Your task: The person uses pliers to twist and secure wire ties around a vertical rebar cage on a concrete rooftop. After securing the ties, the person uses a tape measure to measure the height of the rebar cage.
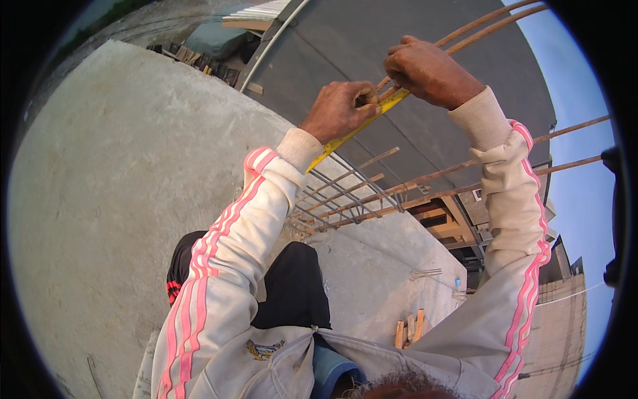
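A yellow measuring tape [343, 139] runs slantwise along a pair of rusty reinforcing bars [495, 21]. My left hand [340, 110] is closed, with thumb and fingertips pinching the tape's edge beside the bars. Higher up and to the right, my right hand [428, 72] is curled shut where the tape's upper end meets the bars. Its fingertips are turned away, so how it grips tape and bars together is partly hidden. Below the tape, a cage of steel bars and stirrups [342, 193] stands at the slab's edge.
A rough concrete slab [113, 179] spreads out on the left. More rusty bars [575, 128] stick out at the right. Beyond the edge rises a dark grey wall [425, 139]. Wooden pieces [410, 328] lie at the lower right, and a pale pipe [274, 44] runs at the top.
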Demonstrator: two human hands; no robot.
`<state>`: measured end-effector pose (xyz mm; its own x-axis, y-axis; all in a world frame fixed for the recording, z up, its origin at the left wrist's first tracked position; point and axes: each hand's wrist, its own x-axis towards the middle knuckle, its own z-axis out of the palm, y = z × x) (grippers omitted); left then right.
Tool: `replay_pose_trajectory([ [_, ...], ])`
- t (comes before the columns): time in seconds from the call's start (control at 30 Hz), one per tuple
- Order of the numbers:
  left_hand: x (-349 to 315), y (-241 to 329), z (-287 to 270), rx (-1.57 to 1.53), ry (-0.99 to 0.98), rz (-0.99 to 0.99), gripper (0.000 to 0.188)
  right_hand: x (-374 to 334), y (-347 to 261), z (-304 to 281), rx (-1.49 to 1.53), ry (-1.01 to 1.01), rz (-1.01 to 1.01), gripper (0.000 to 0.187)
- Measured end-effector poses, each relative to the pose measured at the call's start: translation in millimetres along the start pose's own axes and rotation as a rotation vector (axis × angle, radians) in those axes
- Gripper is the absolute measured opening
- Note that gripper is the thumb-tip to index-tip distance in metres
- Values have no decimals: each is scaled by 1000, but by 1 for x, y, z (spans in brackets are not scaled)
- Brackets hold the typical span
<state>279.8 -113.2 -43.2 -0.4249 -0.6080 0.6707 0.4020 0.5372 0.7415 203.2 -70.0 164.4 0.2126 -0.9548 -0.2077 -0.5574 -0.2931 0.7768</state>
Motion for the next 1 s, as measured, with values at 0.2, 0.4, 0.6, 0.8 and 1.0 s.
replay_pose_trajectory([
  [0.2, 1, 2, -2, -4, -25, -63, 17, -6, 9, -8, 139, 371, 25, 16],
  [0.4, 3, 4, -3, -74, -63, -89, 19, -66, 33, -17, 460, 731, 327, 25],
  [0.6, 3, 6, -2, -109, -54, -88, 19, -82, 33, 7, 493, 763, 426, 22],
  [0.8, 4, 0, -1, -94, -37, -44, 17, -75, 37, 14, 429, 767, 344, 22],
  [1.0, 3, -1, 2, -202, -33, -69, 18, -85, 45, 23, 295, 672, 367, 20],
])
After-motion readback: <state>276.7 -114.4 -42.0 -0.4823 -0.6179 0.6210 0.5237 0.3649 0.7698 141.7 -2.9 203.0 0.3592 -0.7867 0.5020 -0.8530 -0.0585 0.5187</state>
